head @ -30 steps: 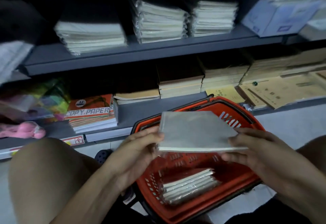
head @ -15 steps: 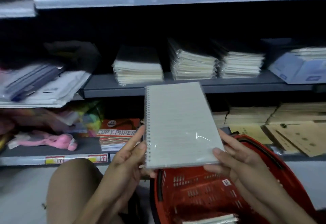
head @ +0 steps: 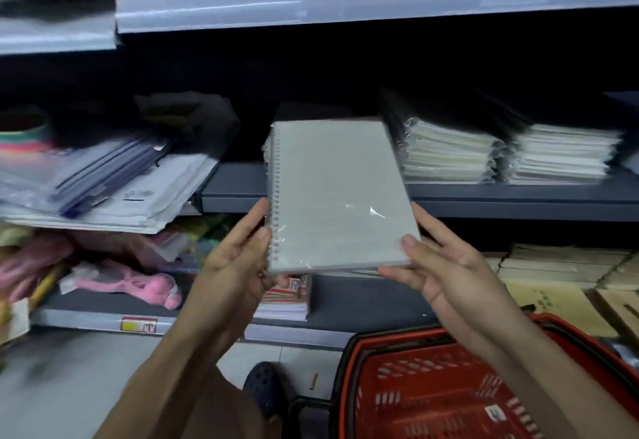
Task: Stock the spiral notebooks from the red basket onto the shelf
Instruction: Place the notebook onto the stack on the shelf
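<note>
Midway through stocking. Both hands, left hand (head: 238,259) and right hand (head: 446,272), gripping one wrapped spiral notebook (head: 340,196) before the shelf (head: 518,196), not yet placed. Basket (head: 432,393) contents hidden.

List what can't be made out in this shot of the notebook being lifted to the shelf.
Head view only:
- Red basket: contents unseen; cut off by the bottom and right edges.
- Stack behind the spiral notebook: mostly hidden; only its left edge shows.
- Copy paper pack: label covered by the left hand and notebook.
- Right hand: fingers under the notebook hidden.
- Items at far left: motion-blurred.
- Shelf back: too dark.
</note>
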Available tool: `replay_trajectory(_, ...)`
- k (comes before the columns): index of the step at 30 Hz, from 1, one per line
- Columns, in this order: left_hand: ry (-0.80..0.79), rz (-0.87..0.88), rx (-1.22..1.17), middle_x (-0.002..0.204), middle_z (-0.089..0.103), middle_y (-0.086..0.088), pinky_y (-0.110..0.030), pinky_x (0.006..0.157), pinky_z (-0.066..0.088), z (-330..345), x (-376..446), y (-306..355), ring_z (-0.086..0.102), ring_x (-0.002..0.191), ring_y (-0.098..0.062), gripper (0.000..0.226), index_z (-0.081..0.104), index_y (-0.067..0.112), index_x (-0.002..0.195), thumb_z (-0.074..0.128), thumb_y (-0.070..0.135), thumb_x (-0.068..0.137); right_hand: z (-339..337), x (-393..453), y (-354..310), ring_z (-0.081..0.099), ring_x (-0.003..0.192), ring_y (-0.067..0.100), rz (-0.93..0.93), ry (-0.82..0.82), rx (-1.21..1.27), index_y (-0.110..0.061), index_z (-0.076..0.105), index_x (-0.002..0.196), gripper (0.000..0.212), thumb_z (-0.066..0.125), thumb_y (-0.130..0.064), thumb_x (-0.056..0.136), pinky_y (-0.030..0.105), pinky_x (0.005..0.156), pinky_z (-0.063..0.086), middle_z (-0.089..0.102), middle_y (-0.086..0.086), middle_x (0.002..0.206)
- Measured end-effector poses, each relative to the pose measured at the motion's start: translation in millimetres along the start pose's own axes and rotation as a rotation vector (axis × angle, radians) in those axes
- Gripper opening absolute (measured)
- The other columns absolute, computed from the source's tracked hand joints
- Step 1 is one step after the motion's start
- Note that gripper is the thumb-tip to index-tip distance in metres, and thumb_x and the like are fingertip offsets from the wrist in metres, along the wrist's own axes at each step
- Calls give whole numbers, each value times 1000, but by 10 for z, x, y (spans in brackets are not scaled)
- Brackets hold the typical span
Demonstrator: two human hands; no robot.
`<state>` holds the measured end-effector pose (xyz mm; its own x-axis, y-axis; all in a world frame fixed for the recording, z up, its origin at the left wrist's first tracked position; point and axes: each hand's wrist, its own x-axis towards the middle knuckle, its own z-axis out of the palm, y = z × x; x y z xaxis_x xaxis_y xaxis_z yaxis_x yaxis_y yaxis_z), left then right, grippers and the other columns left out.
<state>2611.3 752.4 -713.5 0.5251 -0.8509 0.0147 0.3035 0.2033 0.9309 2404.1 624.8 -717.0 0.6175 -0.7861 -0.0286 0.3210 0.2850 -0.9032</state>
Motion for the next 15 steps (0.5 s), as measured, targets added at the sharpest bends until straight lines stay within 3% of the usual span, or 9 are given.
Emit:
replay_trajectory(6, 66, 37, -2, 109, 74, -7, -21, 51, 51, -120, 693, 216, 64, 67, -10, 37, 55, 17, 136, 53, 13, 99, 193, 666, -87, 74, 102, 22, 88, 12, 149, -11, 42, 149, 54, 54, 1, 98, 29, 75, 62, 75, 7, 118)
replay_trajectory(11, 146, 52, 12, 115, 73, -16, -21, 58, 53, -147, 954, 243, 68, 81, -14, 29, 62, 8, 128, 53, 13, 101, 259, 954, -93, 77, 90, 21, 135, 65, 67, -6, 44, 146, 55, 62, 3, 94, 29, 72, 63, 78, 9, 106)
replay_trajectory(15, 287, 142, 4, 113, 75, -10, -24, 74, 59, -60, 741, 176, 74, 94, -18, 30, 63, 12, 124, 64, 12, 94, 159, 967, -124, 75, 98, 27, 59, 48, -47, -17, 35, 150, 82, 76, -7, 80, 44, 97, 55, 70, 15, 123)
